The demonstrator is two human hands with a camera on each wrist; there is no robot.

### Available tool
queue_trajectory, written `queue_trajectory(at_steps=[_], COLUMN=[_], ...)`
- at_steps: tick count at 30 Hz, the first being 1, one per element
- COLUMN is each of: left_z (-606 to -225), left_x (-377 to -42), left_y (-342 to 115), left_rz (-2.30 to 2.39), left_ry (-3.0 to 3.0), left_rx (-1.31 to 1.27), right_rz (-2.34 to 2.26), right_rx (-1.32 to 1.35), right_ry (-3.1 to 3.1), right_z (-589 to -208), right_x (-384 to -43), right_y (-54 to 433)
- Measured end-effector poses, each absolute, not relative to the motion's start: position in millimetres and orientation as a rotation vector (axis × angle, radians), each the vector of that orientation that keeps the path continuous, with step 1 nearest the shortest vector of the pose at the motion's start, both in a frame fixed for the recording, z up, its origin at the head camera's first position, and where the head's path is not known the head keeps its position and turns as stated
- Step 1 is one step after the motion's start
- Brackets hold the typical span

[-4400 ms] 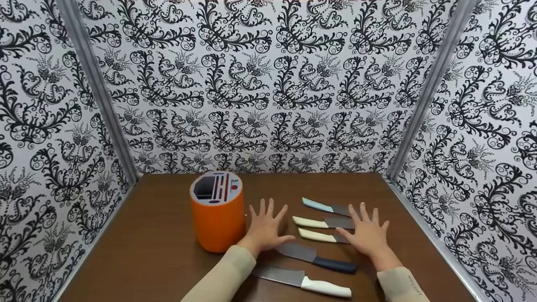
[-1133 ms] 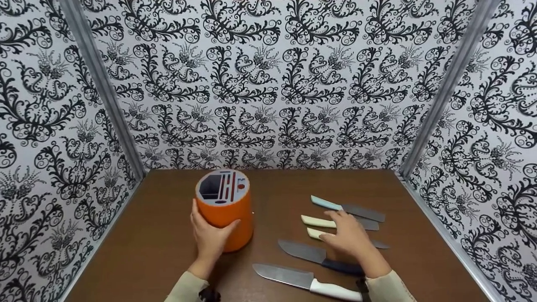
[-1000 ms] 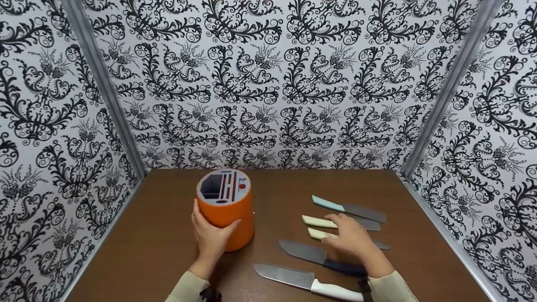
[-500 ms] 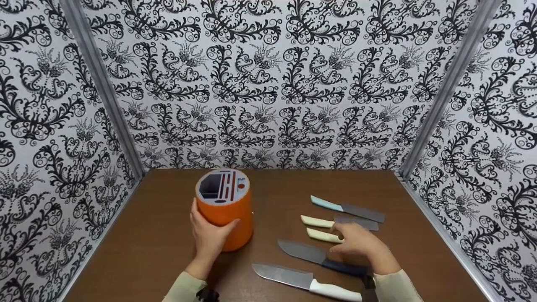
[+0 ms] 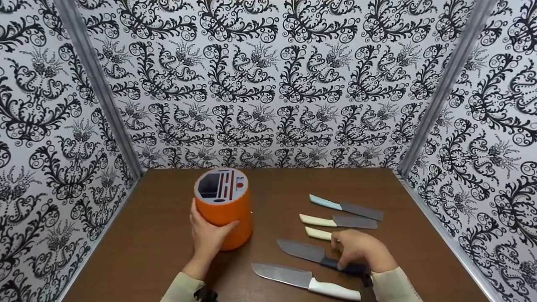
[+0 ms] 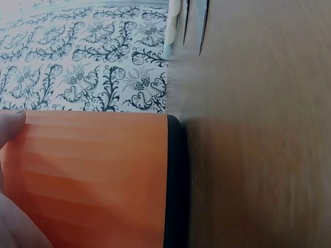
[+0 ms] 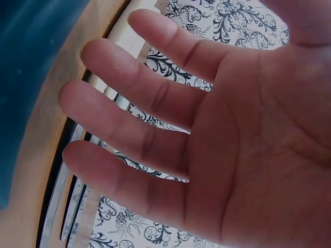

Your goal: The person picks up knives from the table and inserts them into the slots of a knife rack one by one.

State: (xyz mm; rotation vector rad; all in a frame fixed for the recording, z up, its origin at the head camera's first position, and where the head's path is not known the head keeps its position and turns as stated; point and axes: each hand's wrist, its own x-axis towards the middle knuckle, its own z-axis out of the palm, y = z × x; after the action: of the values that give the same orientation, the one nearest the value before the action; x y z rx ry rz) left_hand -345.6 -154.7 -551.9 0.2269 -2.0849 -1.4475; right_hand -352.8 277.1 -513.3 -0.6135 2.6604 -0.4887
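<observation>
While the orange knife holder (image 5: 226,216) is stood upright on the brown table (image 5: 155,214), its long axis vertical and its slotted top (image 5: 221,187) facing up, its side is clasped between the thumb and fingers of the left hand (image 5: 209,238). To its right, the navy-handled knife (image 5: 308,252) is laid flat and slantwise, the blade pointed left toward the holder, the handle toward the near right. Over that handle the right hand (image 5: 363,250) is held with its fingers apart; whether the handle is touched cannot be told. Nearer, the white-handled knife (image 5: 310,283) is laid roughly parallel; farther off, two cream-handled knives (image 5: 317,220) and a light-blue-handled knife (image 5: 327,203) are laid with handles leftward. In the left wrist view the holder's black base (image 6: 177,186) is revealed; the slots are seen only from the head. In the right wrist view the palm and spread fingers are shown, whereas from the head the back of that hand is seen.
</observation>
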Motion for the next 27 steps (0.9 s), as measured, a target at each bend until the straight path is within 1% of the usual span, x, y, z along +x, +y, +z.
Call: queue_trajectory(at_steps=[15, 27], left_z=[-554.4, -552.9], left_x=[-346.4, -345.8], left_y=[-153.9, -152.7], left_rz=[-1.439, -1.461], left_ry=[-2.070, -2.069], left_rx=[0.223, 0.222], right_rz=[-0.337, -0.229], right_rx=[-0.438, -0.417], right_ry=[2.627, 2.607], right_z=[-522.6, -525.4], right_x=[-350.8, -353.8], right_y=[266.0, 265.6])
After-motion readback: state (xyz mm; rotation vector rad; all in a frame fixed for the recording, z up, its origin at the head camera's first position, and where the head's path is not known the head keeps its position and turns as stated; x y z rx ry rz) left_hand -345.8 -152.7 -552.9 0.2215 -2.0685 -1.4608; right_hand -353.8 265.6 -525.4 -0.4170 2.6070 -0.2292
